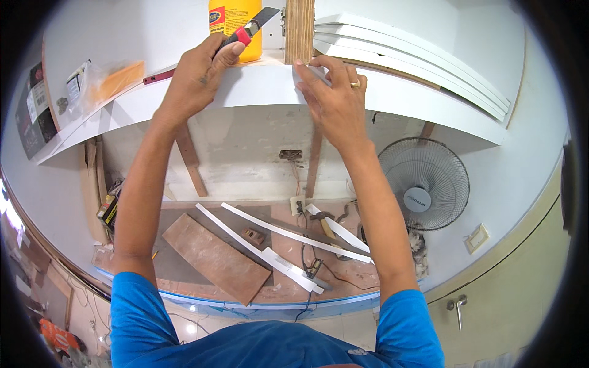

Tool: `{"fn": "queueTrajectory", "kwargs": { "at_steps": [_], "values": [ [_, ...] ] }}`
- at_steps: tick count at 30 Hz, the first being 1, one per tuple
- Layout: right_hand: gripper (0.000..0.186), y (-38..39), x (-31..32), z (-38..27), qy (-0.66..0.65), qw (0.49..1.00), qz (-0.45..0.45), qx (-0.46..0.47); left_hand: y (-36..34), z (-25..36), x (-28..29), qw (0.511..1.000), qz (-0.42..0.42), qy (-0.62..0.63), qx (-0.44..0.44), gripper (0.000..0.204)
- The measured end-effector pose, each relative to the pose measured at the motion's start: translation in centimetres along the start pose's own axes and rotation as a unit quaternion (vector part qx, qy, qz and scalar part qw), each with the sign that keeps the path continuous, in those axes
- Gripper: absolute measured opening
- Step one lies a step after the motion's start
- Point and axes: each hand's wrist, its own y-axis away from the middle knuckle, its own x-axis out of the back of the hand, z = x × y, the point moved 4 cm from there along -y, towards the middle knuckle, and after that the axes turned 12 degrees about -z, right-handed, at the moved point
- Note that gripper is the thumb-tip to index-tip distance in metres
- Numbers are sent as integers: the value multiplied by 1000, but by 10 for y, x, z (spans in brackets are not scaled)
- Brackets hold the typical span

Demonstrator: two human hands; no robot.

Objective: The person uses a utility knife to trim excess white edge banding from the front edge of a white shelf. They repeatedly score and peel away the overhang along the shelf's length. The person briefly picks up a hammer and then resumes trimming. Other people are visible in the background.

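My left hand (205, 76) grips a red-and-black utility knife (242, 35), its blade raised toward the upper right, in front of a yellow plastic jug (248, 58). My right hand (331, 95) is at the white shelf edge (257, 86), fingers apart and bent, the fingertips at the foot of an upright wooden strip (300, 27) with a metal hinge on its left side. I cannot tell whether they touch the wood. To the right, several white boards (417, 67) lie stacked on the shelf. Left of the jug are a red bar (158, 76) and an orange item (123, 80) in plastic.
The lower counter (282, 288) bears a brown board (215, 254), white strips (276, 234), a small wooden block (253, 235), a hammer (328, 230) and cords. A wire fan (423, 178) stands at the right, above a door handle (457, 310).
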Motion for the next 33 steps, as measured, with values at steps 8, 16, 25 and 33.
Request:
{"fn": "queueTrajectory", "kwargs": {
  "at_steps": [8,16,25,33],
  "values": [
    [23,-12,10,14,-110,994,13,24,1,-8,-13,995,75,49,41,57],
    [21,-28,11,-1,108,985,-55,121,0,-11,-18,987,162,-9,10,64],
    [12,-47,19,-17,149,966,-182,107,0,-8,-14,991,123,-18,50,64],
    [11,-70,10,-28,233,941,-240,49,0,-8,-13,991,131,-18,28,67]
  ]
}}
